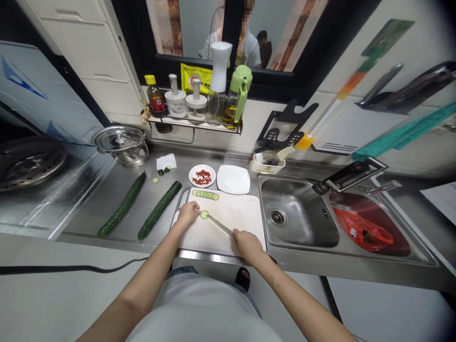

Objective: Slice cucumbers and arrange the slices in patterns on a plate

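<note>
My right hand (249, 243) is closed round the handle of a kitchen knife. Its blade (221, 225) points up and left across the white cutting board (228, 242), the tip at a round cucumber slice (204, 214). Just left of that slice is my left hand (188, 213), fingers loosely curled and thumb apart from them, with nothing visible held. Along the board's top edge lies an overlapping row of cucumber slices (205, 194). Two whole cucumbers, one nearer the board (159, 210) and one farther left (121, 205), rest on the steel counter.
Behind the board stand a plate of chopped red pieces (202, 186) and a white dish (233, 179). Cucumber ends (164, 171) lie by a paper napkin (166, 162). At right is a sink (302, 237) holding a red bag (366, 232); a lidded pot (130, 149) stands left.
</note>
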Available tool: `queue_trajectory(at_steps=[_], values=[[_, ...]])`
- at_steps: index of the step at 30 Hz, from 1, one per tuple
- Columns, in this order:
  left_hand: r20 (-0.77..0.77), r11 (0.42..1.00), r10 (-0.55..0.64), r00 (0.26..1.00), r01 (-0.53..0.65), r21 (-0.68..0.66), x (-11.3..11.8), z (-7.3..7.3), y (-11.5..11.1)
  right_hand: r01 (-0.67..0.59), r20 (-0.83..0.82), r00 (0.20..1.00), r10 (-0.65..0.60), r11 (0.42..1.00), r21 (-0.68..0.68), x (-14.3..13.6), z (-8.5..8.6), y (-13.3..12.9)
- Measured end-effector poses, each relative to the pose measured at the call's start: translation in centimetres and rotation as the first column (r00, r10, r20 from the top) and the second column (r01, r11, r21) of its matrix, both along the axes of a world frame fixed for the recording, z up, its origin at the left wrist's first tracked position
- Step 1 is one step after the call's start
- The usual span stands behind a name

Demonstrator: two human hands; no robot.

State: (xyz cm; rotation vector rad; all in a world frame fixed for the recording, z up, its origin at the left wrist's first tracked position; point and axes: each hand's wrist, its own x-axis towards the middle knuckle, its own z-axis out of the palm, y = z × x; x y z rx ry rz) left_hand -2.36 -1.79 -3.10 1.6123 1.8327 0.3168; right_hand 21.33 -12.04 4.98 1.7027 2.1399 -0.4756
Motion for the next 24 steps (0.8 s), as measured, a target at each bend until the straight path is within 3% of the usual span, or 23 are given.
queue_trajectory(at_steps=[8, 24], values=[[-0.007, 1.0, -0.009, 1.0, 0.009, -0.007, 0.0, 0.3, 0.0, 0.009, 0.003, 1.0, -0.009, 0.999, -0.052, -0.6, 0.5, 0.6], [-0.013, 1.0, 0.002, 1.0, -0.002, -0.021, 0.0, 0.3, 0.1, -0.033, 0.001, 0.999, 0.033, 0.999, 0.007, -1.6, -0.1, 1.3]])
